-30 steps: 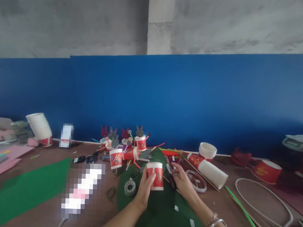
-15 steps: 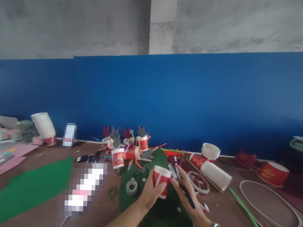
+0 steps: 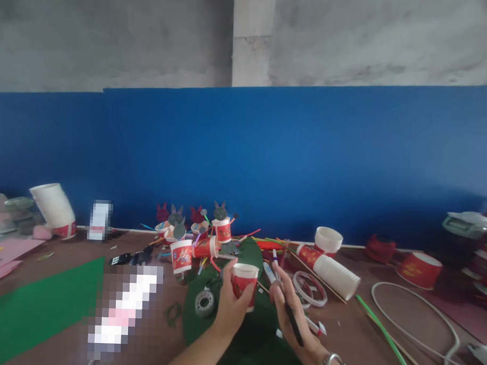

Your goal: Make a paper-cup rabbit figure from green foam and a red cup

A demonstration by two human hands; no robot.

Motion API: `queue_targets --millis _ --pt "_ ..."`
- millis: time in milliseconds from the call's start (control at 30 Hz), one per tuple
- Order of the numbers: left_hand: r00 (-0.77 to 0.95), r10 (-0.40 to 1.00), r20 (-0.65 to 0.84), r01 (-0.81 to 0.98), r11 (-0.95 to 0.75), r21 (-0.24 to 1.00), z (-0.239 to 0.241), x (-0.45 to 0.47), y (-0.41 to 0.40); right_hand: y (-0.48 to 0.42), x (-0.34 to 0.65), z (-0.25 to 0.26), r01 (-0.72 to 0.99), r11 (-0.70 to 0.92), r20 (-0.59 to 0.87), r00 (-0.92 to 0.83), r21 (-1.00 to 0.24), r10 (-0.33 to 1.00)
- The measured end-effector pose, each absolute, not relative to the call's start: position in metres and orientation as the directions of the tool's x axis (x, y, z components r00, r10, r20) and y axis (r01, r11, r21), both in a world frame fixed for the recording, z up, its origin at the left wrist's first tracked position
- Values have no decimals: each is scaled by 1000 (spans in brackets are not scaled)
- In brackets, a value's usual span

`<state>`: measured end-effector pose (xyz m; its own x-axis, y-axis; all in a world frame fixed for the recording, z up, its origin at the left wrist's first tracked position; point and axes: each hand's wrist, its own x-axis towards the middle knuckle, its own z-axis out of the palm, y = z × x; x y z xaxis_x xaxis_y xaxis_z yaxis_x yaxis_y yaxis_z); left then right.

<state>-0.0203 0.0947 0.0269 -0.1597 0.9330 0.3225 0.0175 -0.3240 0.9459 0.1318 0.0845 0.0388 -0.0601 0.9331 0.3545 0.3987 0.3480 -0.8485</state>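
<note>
My left hand is wrapped round a small red paper cup with a white rim, holding it upright above a dark green felt piece. My right hand is just right of the cup, fingers closed on a black pen that lies along the palm and points down-right. Behind the hands stand several decorated red cups with felt animal ears and sticks.
A tape roll lies left of the cup, a clear ring to the right. A stack of white cups lies on its side. A green sheet, white cable, green stick, red bowl.
The cup was lifted off the felt and turned so its open mouth shows. My right hand picked up the black pen and drew it back toward me beside the cup.
</note>
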Motion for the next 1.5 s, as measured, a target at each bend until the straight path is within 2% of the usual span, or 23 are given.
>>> queue_targets --millis 267,433,533,867,1033,1133,1200,1300,1400,1500 --pt "-313 875 370 100 -357 929 12 -26 108 85 136 43 504 475 402 -253 -721 880" --pt "-300 854 424 165 -391 905 11 -27 109 85 134 41 605 553 430 -352 -573 831" --pt "-282 846 452 174 -418 891 12 -28 108 85 133 39 636 557 423 -369 -533 827" --pt "-220 828 516 225 -472 852 21 -28 104 90 137 32 665 509 361 -361 -547 860" --pt "-208 817 538 322 -462 826 18 -30 108 89 137 43 638 489 325 -365 -595 872" --pt "-213 809 548 366 -454 813 16 -30 109 92 137 52 583 364 189 -340 -727 921" --pt "-193 823 534 379 -440 814 16 -29 107 95 138 56 539 186 3 -321 -822 947" --pt "-163 868 469 387 -381 840 15 -27 105 99 141 58 481 -61 -237 -314 -874 919" --pt "-129 889 439 396 -360 845 14 -27 104 101 141 58 446 -145 -306 -312 -883 900" --pt "-97 896 433 377 -369 849 15 -27 103 101 141 59 471 -156 -321 -292 -868 901"
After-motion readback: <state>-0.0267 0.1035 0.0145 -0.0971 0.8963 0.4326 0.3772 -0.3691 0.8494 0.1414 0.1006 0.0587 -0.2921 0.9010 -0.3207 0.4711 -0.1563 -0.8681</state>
